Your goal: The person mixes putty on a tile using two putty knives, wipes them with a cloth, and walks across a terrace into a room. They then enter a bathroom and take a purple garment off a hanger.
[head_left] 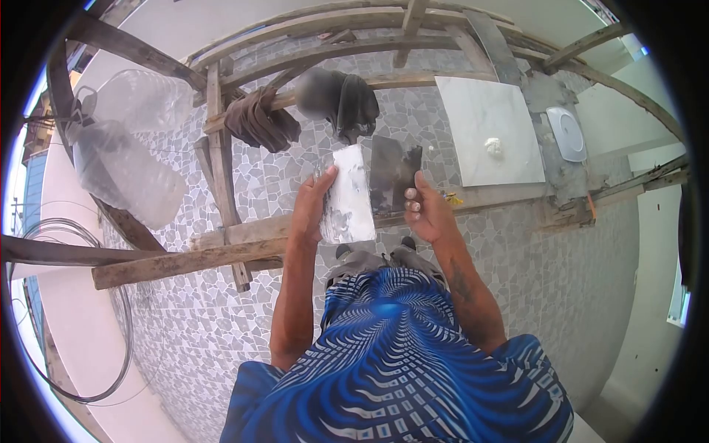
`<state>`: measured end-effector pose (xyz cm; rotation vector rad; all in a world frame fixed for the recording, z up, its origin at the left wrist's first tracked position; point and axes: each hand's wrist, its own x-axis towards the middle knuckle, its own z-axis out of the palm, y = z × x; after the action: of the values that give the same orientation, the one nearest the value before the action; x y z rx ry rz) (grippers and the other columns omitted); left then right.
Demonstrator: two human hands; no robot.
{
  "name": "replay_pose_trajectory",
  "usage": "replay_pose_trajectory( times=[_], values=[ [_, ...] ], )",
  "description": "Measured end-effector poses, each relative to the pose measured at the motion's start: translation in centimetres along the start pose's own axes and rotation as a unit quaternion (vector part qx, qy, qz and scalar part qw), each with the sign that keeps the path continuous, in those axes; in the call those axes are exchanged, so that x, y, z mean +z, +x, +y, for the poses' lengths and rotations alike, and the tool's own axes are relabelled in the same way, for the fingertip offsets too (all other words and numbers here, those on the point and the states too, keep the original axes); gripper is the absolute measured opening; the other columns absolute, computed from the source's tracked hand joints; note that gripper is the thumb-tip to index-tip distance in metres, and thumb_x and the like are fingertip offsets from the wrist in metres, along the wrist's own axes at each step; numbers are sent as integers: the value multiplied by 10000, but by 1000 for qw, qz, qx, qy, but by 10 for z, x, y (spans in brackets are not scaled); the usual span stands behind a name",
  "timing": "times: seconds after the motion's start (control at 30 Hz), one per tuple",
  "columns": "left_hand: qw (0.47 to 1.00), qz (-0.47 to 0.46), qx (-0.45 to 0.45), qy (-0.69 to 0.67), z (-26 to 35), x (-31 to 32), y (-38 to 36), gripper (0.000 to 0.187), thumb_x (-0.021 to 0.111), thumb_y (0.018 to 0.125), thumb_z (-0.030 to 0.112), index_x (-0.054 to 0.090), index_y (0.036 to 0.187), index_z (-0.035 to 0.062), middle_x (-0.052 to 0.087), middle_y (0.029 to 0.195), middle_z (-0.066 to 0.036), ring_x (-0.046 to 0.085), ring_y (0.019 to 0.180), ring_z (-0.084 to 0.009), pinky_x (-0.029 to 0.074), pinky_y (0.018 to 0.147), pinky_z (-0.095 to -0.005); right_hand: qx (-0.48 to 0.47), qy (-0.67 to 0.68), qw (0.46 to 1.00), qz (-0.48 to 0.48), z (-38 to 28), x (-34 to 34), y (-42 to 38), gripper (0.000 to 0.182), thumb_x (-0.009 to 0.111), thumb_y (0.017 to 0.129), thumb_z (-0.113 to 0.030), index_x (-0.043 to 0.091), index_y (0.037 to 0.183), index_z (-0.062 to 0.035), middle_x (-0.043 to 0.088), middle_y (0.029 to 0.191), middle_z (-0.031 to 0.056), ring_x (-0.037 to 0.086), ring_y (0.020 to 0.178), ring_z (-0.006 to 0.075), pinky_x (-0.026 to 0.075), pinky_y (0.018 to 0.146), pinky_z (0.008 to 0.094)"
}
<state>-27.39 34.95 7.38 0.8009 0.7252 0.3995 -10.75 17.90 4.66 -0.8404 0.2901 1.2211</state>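
Left hand (pixel 316 193): pinches the edge of a white-smeared rectangular plate (pixel 351 196), thumb on top. Right hand (pixel 428 210): fingers curled, gripping the dark edge of a grey scraper (pixel 390 171), just beside the plate. Right of both: marble-patterned slab (pixel 484 111) bearing white paste (pixel 493 148); white dish (pixel 566 134) beyond. Brown cloth (pixel 260 122) drapes over a wooden beam (pixel 402 80).

A white sheet (pixel 487 111), topped by a lump (pixel 493 148), is borne by the wooden frame (pixel 192 263); right of the sheet an oval tray (pixel 566 134) is set; left, cloths (pixel 258 122) are draped.
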Motion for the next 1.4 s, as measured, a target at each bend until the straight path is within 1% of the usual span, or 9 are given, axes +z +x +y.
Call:
replay_pose_trajectory(
  times=[0.47, 0.57, 0.67, 0.77, 0.97, 1.07, 1.17, 1.27, 1.4],
  values=[
    [997, 8, -27, 73, 0, 17, -3, 316, 633, 946, 278, 662, 988, -34, 701, 809, -73, 665, 630, -111, 522, 566, -247, -26, -138, 990, -18, -12, 25, -14, 299, 551, 1000, -352, 540, 1091, -68, 652, 717, 75, 537, 470, 101, 426, 414, 242],
    [998, 9, -23, 60, -1, 17, -3, 319, 632, 948, 280, 664, 986, -35, 699, 804, -71, 665, 626, -113, 523, 567, -246, 6, -240, 969, -57, -30, 28, -27, 230, 590, 980, -304, 570, 943, -78, 629, 682, 56, 463, 437, 83, 360, 393, 245],
    [998, 2, -27, 49, -3, 13, 0, 326, 625, 952, 285, 667, 986, -37, 699, 800, -72, 664, 624, -114, 522, 560, -244, 3, -502, 863, -59, -49, 29, -35, 223, 588, 977, -270, 623, 975, -49, 650, 707, 67, 532, 519, 97, 429, 477, 253],
    [999, -5, -41, 32, -1, 14, -1, 340, 617, 956, 292, 666, 989, -43, 697, 796, -72, 658, 609, -114, 521, 549, -242, -188, -725, 662, -28, -46, 29, -37, 344, 598, 973, -330, 647, 1017, 8, 651, 771, 59, 579, 662, 118, 470, 600, 272],
    [999, -23, -34, -21, 1, 28, -1, 348, 605, 962, 290, 661, 997, -51, 697, 808, -74, 656, 604, -110, 537, 547, -250, -240, -340, 908, -56, 4, 27, -18, 352, 567, 991, -288, 621, 1165, 13, 662, 935, 56, 568, 867, 89, 468, 768, 263],
    [999, 19, 0, 45, 9, 27, -4, 319, 605, 965, 276, 665, 1006, -34, 699, 824, -72, 660, 629, -105, 539, 550, -247, -221, -365, 904, -23, -9, 56, -40, 310, 525, 1003, -253, 604, 1163, 0, 654, 901, 50, 562, 858, 88, 459, 756, 282],
    [987, 104, 98, 70, 32, 47, -20, 265, 616, 965, 253, 679, 971, -4, 692, 809, -42, 641, 629, -101, 491, 534, -254, -249, -533, 808, -7, -27, 52, -39, 293, 471, 1007, -227, 584, 1152, 0, 640, 853, 97, 579, 819, 111, 458, 727, 309],
    [915, 111, 282, 267, 29, 46, -17, 274, 623, 963, 249, 667, 960, -22, 680, 781, -19, 623, 628, -103, 462, 543, -292, -237, -614, 753, -11, -31, 66, -45, 293, 428, 996, -203, 558, 1154, 7, 611, 812, 182, 599, 763, 222, 456, 715, 370],
    [805, 141, 385, 428, 32, 72, -27, 169, 622, 930, 155, 659, 988, 1, 675, 740, -132, 630, 613, -283, 466, 570, -357, -307, -610, 730, -21, -13, 72, -34, 302, 405, 983, -179, 533, 1170, 20, 605, 874, 285, 597, 825, 432, 453, 764, 470]
  ],
)
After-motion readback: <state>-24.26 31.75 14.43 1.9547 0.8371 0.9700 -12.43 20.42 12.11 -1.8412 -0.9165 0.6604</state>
